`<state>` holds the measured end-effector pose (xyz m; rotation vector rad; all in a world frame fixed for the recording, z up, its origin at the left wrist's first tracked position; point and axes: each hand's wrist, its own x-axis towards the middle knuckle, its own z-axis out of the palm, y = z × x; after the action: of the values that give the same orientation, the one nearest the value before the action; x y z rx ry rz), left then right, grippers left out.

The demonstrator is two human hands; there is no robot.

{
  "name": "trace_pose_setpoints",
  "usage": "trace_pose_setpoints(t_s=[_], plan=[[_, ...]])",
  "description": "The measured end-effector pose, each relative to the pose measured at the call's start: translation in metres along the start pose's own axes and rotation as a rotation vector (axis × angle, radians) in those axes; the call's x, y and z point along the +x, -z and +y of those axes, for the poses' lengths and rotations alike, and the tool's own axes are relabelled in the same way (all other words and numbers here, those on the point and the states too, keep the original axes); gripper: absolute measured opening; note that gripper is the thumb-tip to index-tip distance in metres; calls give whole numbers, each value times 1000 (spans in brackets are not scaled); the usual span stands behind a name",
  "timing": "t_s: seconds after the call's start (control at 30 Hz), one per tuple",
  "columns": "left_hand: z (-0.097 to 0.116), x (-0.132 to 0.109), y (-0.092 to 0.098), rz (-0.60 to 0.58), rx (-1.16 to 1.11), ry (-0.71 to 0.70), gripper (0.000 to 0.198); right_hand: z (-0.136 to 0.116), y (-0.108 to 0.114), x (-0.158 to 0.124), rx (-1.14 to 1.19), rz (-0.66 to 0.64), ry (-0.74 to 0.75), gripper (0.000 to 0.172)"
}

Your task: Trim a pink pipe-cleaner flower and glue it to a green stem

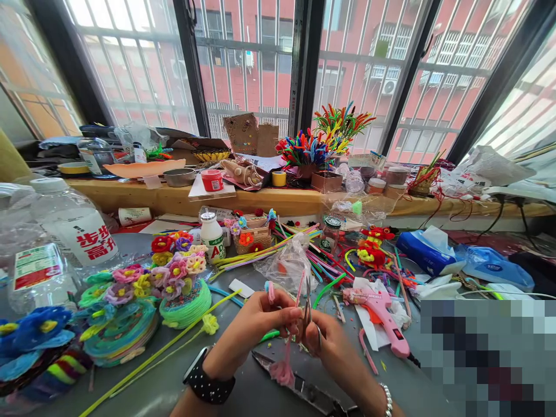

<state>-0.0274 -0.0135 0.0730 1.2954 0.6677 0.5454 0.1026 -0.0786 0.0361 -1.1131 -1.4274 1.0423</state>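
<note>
Pinching at the near edge of the grey tabletop [154, 398] is what is seen; a thin, fuzzy pink pipe cleaner [299, 288] is gripped between thumb and fingertips of the left hand [260, 318], which is closed tight on it; a black dotted watch strap [207, 379] is worn on that wrist. A pair of small silver scissors [307, 310] is held in the right hand [332, 347], fingers curled shut around the handles, blades pointed up and laid right against the stem; whether the blades are biting or only resting cannot be told. The stem's lower end is seen hanging below both hands as a frayed pink tuft [282, 370], just above a pair of large dark shears [304, 389] lying flat on the tabletop.

Much is judged already done; a cluster of finished chenille flowers [174, 269] in pink, yellow and purple is set over a coiled green basket [186, 310] to the left. Plenty is judged left; a loose sheaf of coloured stems [260, 253] lies uncut behind a clear plastic bag [289, 266]; a pink hot glue gun [382, 315] lies just right of the hands, touched by neither. The piece in hand is judged mid-way, shaped below, stem untrimmed above.
</note>
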Motion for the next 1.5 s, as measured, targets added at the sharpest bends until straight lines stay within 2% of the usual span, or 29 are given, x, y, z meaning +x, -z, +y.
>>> trace_pose_setpoints(t_s=[0.1, 0.2, 0.4, 0.57, 0.9, 1.17, 1.23, 1.4, 1.5], plan=[[-1, 0, 0, -32, 6, 21, 24, -5, -1, 0, 56, -52, 46, 55], [-3, 0, -1, -72, 39, 41, 25, -7, -2, 1, 31, -51, 56, 55], [-2, 0, -1, -35, 30, 42, 26, -2, 0, 0, -176, 125, -62, 57], [0, 0, 0, -13, 27, 27, 27, 2, 1, 1, -190, 151, -91, 55], [-3, 0, 0, -75, 41, 39, 25, -7, -1, -2, 14, -32, 40, 58], [1, -1, -1, -51, 32, 51, 25, -3, 1, -1, -166, 152, -51, 56], [0, -2, 0, -53, 35, 23, 24, -3, 1, -2, -148, 140, -41, 55], [-3, -2, 0, -89, 63, 0, 22, -5, 1, -3, -32, 16, 4, 57], [-2, -2, -1, -84, 64, 7, 23, -3, 2, -2, -90, 43, -16, 56]])
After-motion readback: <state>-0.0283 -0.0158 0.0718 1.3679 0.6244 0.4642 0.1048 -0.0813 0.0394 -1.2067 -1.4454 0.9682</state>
